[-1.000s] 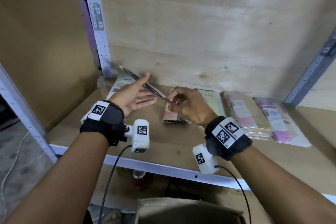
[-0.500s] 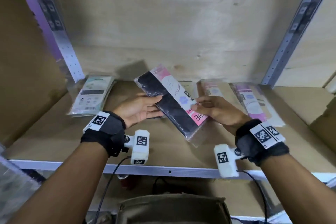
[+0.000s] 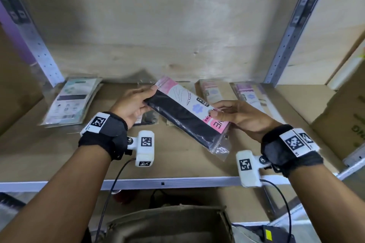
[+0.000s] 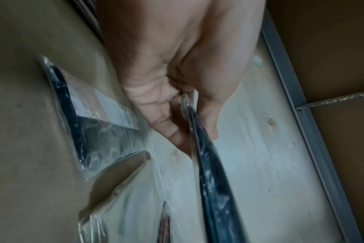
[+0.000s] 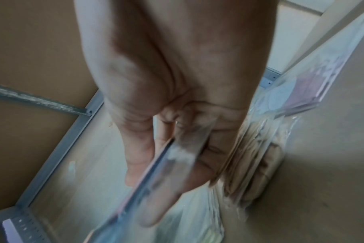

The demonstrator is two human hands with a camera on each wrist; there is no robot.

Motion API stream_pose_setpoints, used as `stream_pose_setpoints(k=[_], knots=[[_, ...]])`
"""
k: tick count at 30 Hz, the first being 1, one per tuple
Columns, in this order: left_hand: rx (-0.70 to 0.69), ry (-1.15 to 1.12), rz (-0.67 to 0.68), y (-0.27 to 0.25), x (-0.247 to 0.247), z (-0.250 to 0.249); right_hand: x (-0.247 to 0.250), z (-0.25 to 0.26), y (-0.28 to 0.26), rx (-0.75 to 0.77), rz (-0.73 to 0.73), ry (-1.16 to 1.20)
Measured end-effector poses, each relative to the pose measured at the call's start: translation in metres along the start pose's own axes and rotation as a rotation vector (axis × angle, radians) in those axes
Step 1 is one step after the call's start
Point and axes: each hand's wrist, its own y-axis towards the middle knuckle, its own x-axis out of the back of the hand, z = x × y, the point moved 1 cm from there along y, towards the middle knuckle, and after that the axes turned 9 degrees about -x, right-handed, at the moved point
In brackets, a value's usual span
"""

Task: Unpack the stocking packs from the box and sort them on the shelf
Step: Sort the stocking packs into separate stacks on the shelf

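Note:
A black stocking pack (image 3: 183, 118) with a pink and white card hangs slantwise above the wooden shelf (image 3: 59, 156), held by both hands. My left hand (image 3: 147, 96) grips its far upper end, thumb on top. My right hand (image 3: 217, 110) pinches the pink-labelled edge near the lower end. The left wrist view shows the stocking pack (image 4: 210, 172) edge-on between thumb and fingers. In the blurred right wrist view the stocking pack (image 5: 160, 167) is likewise pinched.
On the shelf lie a teal and white stack (image 3: 71, 102) at the left, a dark pack (image 3: 150, 118) under my left hand, beige packs (image 3: 211, 90) and purple-pink packs (image 3: 248, 94) to the right. A cardboard box (image 3: 345, 120) stands far right. A khaki box (image 3: 167, 223) sits below.
The pack has turned from edge-on to face up and shifted towards the shelf's middle. My left hand slid up to its far end, and the right hand keeps its pinch.

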Motion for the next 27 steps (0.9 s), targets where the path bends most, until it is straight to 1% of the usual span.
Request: stream_pose_setpoints(k=[2,5,7,10,13,15,18,20,22,24,27], knots=[[0.035,-0.075,-0.044,0.002,-0.002,0.002,0.007,-0.001,-0.004,0.003,-0.023,0.122],[0.088,-0.25,-0.098,0.002,-0.003,-0.002,0.018,-0.001,-0.008,-0.002,-0.042,0.445],[0.094,-0.326,-0.066,-0.001,-0.008,-0.005,0.019,0.002,-0.009,0.001,-0.041,0.531],[0.067,-0.314,0.095,-0.013,-0.027,-0.006,0.006,0.007,-0.006,0.009,-0.04,0.468],[0.076,-0.263,0.217,-0.028,-0.048,-0.001,-0.016,0.008,-0.002,0.034,-0.118,0.315],[0.064,-0.164,0.265,-0.037,-0.059,0.005,-0.027,0.011,0.001,0.07,-0.179,0.279],[0.052,-0.026,0.308,-0.049,-0.067,0.012,-0.034,0.016,0.003,0.131,-0.279,0.336],[0.04,0.115,0.348,-0.05,-0.066,0.013,-0.033,0.017,0.003,0.136,-0.313,0.373],[0.023,0.262,0.315,-0.046,-0.059,0.008,-0.032,0.017,0.004,0.107,-0.279,0.37],[-0.025,0.324,0.231,-0.04,-0.048,-0.001,-0.03,0.016,0.003,0.065,-0.172,0.298],[-0.093,0.181,0.054,-0.027,-0.029,-0.016,-0.034,0.014,0.002,0.004,0.051,0.136]])
